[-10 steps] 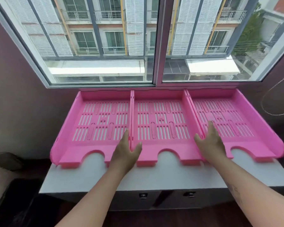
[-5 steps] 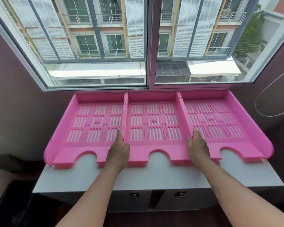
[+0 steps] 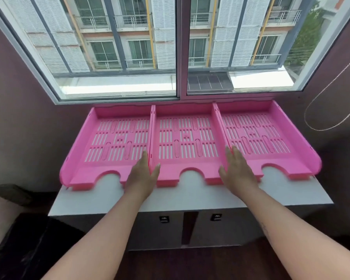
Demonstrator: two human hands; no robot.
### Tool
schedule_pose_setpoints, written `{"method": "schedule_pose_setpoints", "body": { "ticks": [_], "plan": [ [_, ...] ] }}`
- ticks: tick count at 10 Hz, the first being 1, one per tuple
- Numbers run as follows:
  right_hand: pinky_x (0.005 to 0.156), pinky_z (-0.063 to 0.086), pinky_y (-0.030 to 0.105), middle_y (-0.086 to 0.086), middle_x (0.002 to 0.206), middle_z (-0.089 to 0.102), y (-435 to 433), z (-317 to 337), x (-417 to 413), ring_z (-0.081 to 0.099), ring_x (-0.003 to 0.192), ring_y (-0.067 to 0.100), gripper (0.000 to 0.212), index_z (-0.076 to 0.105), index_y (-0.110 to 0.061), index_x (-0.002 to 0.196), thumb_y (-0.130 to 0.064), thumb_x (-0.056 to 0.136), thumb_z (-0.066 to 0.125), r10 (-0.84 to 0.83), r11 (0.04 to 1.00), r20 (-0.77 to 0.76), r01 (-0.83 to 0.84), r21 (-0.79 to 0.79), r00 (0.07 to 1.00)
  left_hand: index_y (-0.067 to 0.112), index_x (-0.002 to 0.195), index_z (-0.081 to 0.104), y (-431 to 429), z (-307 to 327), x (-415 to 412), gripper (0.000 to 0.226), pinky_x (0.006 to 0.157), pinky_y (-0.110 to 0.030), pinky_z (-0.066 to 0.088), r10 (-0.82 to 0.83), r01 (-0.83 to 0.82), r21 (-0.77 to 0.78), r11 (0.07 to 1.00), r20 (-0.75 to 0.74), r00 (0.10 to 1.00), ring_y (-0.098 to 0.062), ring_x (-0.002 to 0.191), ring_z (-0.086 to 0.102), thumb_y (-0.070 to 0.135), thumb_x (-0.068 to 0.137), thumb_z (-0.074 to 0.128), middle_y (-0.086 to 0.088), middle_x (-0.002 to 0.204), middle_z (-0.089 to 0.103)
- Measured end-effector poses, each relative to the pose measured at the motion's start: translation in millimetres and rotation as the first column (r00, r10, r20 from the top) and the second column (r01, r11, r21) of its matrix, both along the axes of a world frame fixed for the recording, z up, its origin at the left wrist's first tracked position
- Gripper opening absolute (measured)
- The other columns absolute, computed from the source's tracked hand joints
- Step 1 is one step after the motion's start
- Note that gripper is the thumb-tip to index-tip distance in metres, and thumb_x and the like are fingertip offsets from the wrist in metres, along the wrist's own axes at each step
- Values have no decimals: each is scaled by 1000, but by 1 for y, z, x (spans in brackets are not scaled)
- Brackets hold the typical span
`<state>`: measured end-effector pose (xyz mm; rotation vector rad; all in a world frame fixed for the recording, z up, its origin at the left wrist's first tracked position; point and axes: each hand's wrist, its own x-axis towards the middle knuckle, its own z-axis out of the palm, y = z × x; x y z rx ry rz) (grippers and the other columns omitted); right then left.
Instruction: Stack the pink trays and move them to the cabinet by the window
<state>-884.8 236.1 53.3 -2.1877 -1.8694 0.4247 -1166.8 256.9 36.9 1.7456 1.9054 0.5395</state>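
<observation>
While three pink trays sit side by side on the white cabinet [image 3: 190, 197] under the window [image 3: 178, 47], both hands reach for the middle tray [image 3: 187, 142]. The left hand [image 3: 142, 175] straddles its left wall, fingers loosely spread. The right hand [image 3: 237, 171] lies flat over its right wall, gripping nothing.

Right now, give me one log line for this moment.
trays: three pink trays side by side on cabinet, unstacked | left hand: open on left-middle divider | right hand: open on middle-right divider

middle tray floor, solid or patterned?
Patterned: the middle tray has a pink floor with rows of slots, clearest in the head view.
</observation>
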Motion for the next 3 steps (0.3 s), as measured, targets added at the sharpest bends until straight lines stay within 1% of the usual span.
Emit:
{"method": "schedule_pose_setpoints", "body": {
  "ticks": [1,2,3],
  "plan": [
    [118,23,45,6,165,-7,-29,-6,-2,4,151,26,73,5,-24,157,-36,97,46,59,998,52,-59,5,997,17,155,19,-37,-8,-3,76,113,-52,36,5,18,140,990,-163,987,-32,142,37,52,95,50,-10,155,42],
    [120,14,43,6,162,-25,-54,-17,1,-5,151,27,70,5,-24,157,-42,98,39,112,994,108,-110,-23,988,15,158,12,-70,-29,-8,78,123,-47,10,30,10,119,993,-326,945,-29,153,10,54,97,40,-9,167,12],
    [121,13,44,8,161,-28,-75,-29,4,-4,151,30,67,12,-24,156,-45,98,38,121,993,115,-122,-3,986,13,158,4,-91,-43,-6,80,121,-42,-5,118,-106,52,993,-378,918,-29,153,-6,59,97,30,-11,167,-7]
  ]
}}
